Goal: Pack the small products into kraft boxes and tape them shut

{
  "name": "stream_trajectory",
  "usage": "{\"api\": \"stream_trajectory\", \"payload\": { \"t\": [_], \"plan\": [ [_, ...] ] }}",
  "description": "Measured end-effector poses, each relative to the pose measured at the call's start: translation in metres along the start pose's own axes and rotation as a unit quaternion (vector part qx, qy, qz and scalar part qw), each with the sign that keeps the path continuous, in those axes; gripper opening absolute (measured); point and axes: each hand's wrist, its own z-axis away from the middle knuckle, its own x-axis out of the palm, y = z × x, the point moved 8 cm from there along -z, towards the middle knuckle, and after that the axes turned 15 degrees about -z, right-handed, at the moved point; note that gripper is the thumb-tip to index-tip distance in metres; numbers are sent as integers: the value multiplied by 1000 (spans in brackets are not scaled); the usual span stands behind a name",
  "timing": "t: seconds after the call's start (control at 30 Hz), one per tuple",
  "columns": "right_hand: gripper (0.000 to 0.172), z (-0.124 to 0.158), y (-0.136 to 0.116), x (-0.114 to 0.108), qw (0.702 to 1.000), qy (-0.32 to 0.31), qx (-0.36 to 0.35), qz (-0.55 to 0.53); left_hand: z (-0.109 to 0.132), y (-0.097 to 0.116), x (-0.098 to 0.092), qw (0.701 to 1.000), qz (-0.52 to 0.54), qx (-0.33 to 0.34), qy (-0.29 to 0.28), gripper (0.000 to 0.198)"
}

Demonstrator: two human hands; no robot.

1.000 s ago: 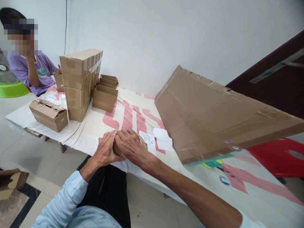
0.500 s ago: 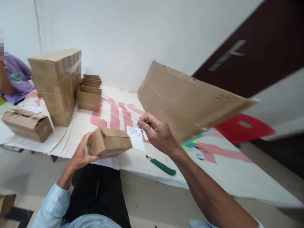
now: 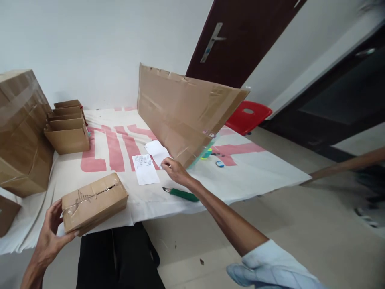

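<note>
My left hand (image 3: 52, 230) grips the left end of a small taped cardboard box (image 3: 96, 200), thumb low and fingers behind. Dark scribbled marks show on the box's top, and it sits at the table's front edge. My right hand (image 3: 177, 172) is closed in a pinch at the lower corner of a white sheet of paper (image 3: 157, 150). Just left of that, another paper with small printed drawings (image 3: 146, 171) lies flat on the cloth. Below my right wrist is a green-handled utility knife (image 3: 184, 195), its blade end pointing left.
A large cardboard panel (image 3: 180, 108) leans upright behind my right hand. Several open cartons (image 3: 67, 138) and a tall taped box (image 3: 24, 132) stand at left. A tape roll (image 3: 219, 164) lies right of the panel, with a red chair (image 3: 249, 116) beyond. Another person's arm (image 3: 349, 164) reaches in at right.
The view has swung right. The box has turned and come down to the table edge, showing its marked top. A second white sheet now shows by my right hand. Another person's arm has appeared at right.
</note>
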Motion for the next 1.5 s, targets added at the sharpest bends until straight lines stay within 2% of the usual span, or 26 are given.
{"api": "stream_trajectory", "payload": {
  "t": [0.13, 0.3, 0.53, 0.7, 1.07, 1.3, 1.5],
  "plan": [
    [12, -21, 27, 35, 999, -32, 9, 15, -3, -9, -5, 1000, -11, -23, 14, 111],
    [11, -53, 45, 72, 997, -64, 8, 34, -2, -17, -10, 998, -37, -43, 32, 109],
    [13, -76, 57, 103, 994, -96, 7, 57, 8, -28, -9, 995, -63, -64, 42, 110],
    [13, -81, 62, 115, 991, -110, 11, 76, 11, -35, -9, 995, -69, -65, 43, 107],
    [14, -87, 73, 128, 987, -104, 25, 123, 9, -21, -7, 994, -66, -85, 25, 108],
    [11, -89, 69, 130, 983, -98, 23, 152, 9, -25, -5, 995, -67, -65, 35, 105],
    [18, -97, 55, 140, 977, -96, 13, 191, 4, -36, -10, 996, -50, -65, 29, 116]
  ]
}}
